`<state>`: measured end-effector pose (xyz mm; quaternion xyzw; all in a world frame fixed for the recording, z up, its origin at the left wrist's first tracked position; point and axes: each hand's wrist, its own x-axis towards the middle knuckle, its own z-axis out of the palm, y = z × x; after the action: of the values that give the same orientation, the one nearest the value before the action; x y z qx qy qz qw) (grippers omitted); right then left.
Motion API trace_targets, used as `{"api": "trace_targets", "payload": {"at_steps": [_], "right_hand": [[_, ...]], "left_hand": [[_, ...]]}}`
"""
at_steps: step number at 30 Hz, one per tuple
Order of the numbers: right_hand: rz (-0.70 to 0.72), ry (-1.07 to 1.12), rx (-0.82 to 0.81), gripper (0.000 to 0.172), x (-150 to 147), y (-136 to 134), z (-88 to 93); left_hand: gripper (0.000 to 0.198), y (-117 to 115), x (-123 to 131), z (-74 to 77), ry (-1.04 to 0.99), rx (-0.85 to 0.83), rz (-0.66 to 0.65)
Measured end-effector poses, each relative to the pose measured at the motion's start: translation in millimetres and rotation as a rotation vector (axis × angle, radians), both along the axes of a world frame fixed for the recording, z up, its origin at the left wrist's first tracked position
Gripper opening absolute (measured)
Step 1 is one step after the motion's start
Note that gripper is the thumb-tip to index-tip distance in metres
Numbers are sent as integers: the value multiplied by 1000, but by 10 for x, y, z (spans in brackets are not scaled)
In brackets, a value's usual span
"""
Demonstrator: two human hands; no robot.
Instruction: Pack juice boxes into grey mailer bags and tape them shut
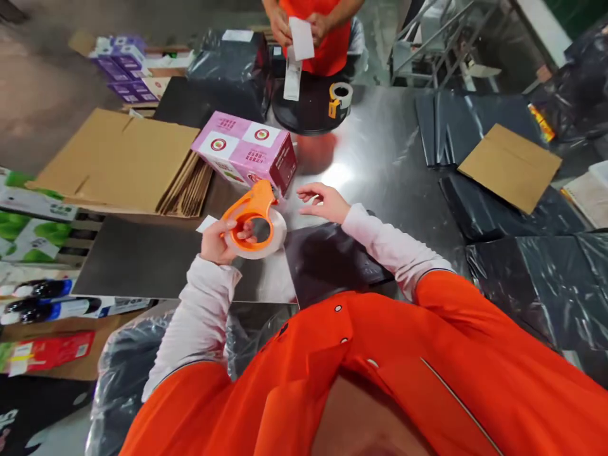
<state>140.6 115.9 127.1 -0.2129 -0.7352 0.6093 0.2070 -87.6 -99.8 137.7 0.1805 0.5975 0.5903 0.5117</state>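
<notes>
Orange plastic tape dispenser, ring-shaped and loaded with a wide, pale, glossy tape roll, is held above the smooth steel bench, at the near side of a pink-and-white carton; whether they touch cannot be told. It is gripped by the left hand, with fingers hooked into its round opening. The right hand is left free, its fingers loosely bent, near the carton's dark red end. Oblong printed cardboard is seen closed, the contents hidden. Shiny black plastic is spread nearer the body; flattened brown cardboard is stacked at left. Beyond, a white slip is held in a co-worker's hands.
</notes>
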Motion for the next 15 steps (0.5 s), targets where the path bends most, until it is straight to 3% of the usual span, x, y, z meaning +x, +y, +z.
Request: {"api": "trace_targets", "payload": {"at_steps": [3, 7, 11, 15], "right_hand": [[-23, 67, -4, 79, -186, 92, -83], [-49, 136, 81, 58, -58, 289, -146], [-90, 125, 149, 39, 188, 398, -179], [38, 67, 112, 35, 370, 627, -303]], "left_hand": [[59, 308, 208, 85, -139, 32, -124], [63, 528, 292, 3, -296, 112, -336], [68, 720, 236, -96, -295, 100, -368], [72, 1118, 143, -179, -253, 48, -476]]}}
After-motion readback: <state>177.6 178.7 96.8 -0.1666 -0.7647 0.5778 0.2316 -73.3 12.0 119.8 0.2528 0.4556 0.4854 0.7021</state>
